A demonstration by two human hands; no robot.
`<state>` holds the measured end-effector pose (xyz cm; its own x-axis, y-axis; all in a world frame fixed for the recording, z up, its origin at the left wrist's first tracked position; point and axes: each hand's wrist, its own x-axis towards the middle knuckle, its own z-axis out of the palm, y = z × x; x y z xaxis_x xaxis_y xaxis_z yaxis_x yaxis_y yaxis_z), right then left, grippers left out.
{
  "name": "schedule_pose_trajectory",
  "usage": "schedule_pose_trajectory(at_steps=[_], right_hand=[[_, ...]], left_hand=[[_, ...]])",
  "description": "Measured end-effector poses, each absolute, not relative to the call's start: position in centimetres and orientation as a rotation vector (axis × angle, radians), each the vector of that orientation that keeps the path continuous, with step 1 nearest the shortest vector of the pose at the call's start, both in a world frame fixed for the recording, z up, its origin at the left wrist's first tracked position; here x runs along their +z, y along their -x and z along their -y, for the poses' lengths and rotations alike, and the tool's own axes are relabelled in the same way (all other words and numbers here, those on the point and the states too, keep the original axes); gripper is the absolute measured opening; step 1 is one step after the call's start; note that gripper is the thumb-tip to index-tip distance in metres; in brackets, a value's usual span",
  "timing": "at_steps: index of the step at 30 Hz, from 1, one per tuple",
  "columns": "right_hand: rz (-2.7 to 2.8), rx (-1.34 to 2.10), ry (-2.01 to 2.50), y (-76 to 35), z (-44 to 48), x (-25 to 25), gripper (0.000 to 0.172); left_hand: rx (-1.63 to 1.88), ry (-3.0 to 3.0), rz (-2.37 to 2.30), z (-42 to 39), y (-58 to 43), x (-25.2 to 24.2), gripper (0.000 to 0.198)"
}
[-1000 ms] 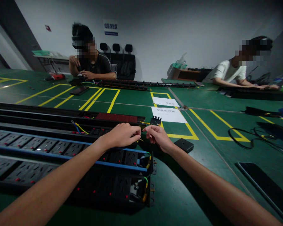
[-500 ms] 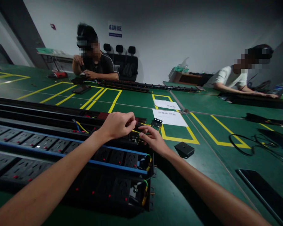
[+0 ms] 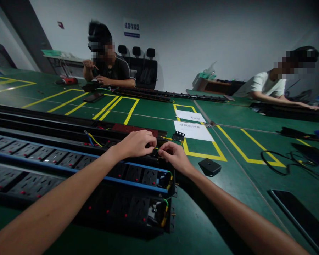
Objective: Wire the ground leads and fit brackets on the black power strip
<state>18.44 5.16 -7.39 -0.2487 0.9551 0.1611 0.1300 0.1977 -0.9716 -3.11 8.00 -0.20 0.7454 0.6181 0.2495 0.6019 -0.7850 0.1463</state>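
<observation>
In the head view, a thin yellow-green wire is pinched from both sides near the middle of the frame. The left hand is curled over it with the fingers pressed together on one end. The right hand meets it from the right with thumb and fingers closed on the other end. The two hands almost touch, and such a close, two-sided pinch seems suited to keeping so fine a wire steady.

The wire is held just above the open end of the long black socket strips, which are laid side by side across the left half of the frame. Their ends are turned toward the hands, so the yellow and green wiring inside is exposed and within reach. A red panel lies behind the left hand, and a small black connector piece sits just beyond the right one.

On the green tabletop, a small black box is set close to the right wrist, probably to be handy. Two paper sheets lie inside yellow floor-style markings, and a looped black cable is at the right.

One co-worker is seated at the upper left and another at the upper right, each occupied at a separate place.
</observation>
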Motion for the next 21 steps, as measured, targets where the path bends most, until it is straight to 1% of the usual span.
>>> schedule_pose_trajectory(at_steps=[5, 10, 14, 21], right_hand=[[1.566, 1.165, 1.101, -18.3, -5.1, -7.2, 0.03], [1.539, 1.16, 1.12, -18.1, -5.0, -7.0, 0.028], [1.543, 1.134, 1.118, -18.2, -5.1, -7.1, 0.026], [1.568, 1.139, 1.1, -18.4, -5.1, -7.2, 0.028]], left_hand=[[0.467, -2.834, -1.013, -7.9, 3.1, -0.2, 0.008], [0.426, -2.78, -1.117, -7.5, 2.5, -0.5, 0.02], [0.413, -2.759, -1.187, -7.4, 2.2, -0.6, 0.02], [0.42, -2.766, -1.201, -7.5, 2.1, -0.7, 0.018]])
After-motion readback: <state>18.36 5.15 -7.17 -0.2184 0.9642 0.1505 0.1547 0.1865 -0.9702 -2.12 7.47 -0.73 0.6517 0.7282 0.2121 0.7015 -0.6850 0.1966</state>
